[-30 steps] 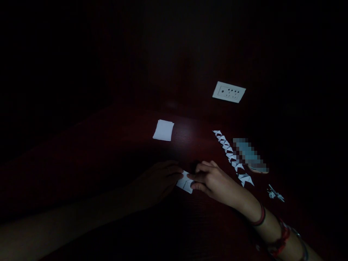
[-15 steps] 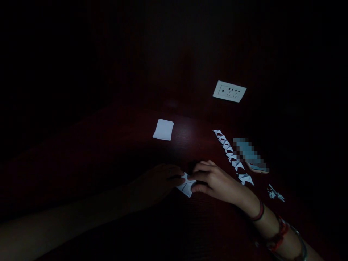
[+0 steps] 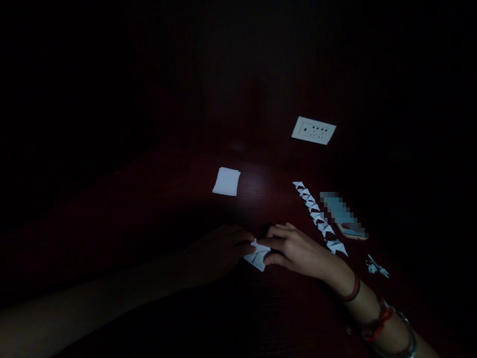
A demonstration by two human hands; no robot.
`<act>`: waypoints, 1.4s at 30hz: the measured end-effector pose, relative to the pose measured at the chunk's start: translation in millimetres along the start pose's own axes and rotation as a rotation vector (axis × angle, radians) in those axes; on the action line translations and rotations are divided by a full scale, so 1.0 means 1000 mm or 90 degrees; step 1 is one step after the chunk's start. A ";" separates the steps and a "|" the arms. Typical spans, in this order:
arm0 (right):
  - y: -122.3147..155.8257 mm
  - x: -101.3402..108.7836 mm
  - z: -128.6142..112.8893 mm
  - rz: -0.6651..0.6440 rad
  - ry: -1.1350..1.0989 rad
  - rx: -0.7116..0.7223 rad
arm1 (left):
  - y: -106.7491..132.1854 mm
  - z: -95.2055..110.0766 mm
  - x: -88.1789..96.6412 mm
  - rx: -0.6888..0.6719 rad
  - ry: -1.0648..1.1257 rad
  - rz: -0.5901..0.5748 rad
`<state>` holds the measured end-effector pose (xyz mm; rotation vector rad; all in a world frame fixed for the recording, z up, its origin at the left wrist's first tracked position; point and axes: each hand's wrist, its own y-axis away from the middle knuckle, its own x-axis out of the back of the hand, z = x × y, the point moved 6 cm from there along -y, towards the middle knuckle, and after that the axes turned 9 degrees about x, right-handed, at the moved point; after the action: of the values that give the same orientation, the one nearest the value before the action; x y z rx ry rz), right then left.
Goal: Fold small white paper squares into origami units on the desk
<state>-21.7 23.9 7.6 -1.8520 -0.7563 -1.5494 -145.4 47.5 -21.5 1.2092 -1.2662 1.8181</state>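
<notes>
A small white folded paper piece (image 3: 257, 255) lies on the dark reddish table (image 3: 156, 209) between my two hands. My left hand (image 3: 216, 251) sits in shadow, with its fingertips pressed on the paper's left edge. My right hand (image 3: 294, 248), with bracelets on its wrist, pinches the paper's right side with curled fingers. Further back lies a small stack of white paper squares (image 3: 226, 181).
A chain of folded white paper triangles (image 3: 319, 220) runs diagonally right of my right hand, with a phone (image 3: 345, 219) beside it. A few small paper bits (image 3: 376, 267) lie further right. A white wall socket (image 3: 313, 131) sits behind. Everything else is very dark.
The paper between my hands has been folded tighter and looks smaller and more pointed. Both hands stayed in place, and the view shifted slightly.
</notes>
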 end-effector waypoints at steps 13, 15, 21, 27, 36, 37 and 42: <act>0.001 0.001 -0.001 0.003 0.025 -0.005 | -0.003 0.007 0.009 -0.018 0.011 -0.001; 0.001 0.000 -0.001 0.001 0.027 -0.004 | -0.003 0.007 0.008 -0.013 0.003 0.005; 0.003 0.006 0.000 0.014 0.015 0.004 | 0.003 0.003 0.007 -0.008 0.020 0.020; 0.005 0.007 -0.003 0.029 -0.018 0.032 | 0.003 0.001 0.006 -0.001 0.031 0.014; 0.004 0.000 -0.001 0.023 -0.033 0.036 | 0.008 -0.002 -0.001 -0.023 0.010 0.074; 0.004 0.000 -0.001 0.024 -0.034 0.036 | 0.009 -0.001 -0.001 -0.022 0.001 0.079; 0.004 0.002 -0.002 0.025 -0.008 0.037 | 0.008 0.001 0.006 0.001 0.002 0.075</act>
<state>-19.8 19.5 10.1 -1.8249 -0.7587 -1.4774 -154.0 43.9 -19.2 1.1532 -1.3602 1.9030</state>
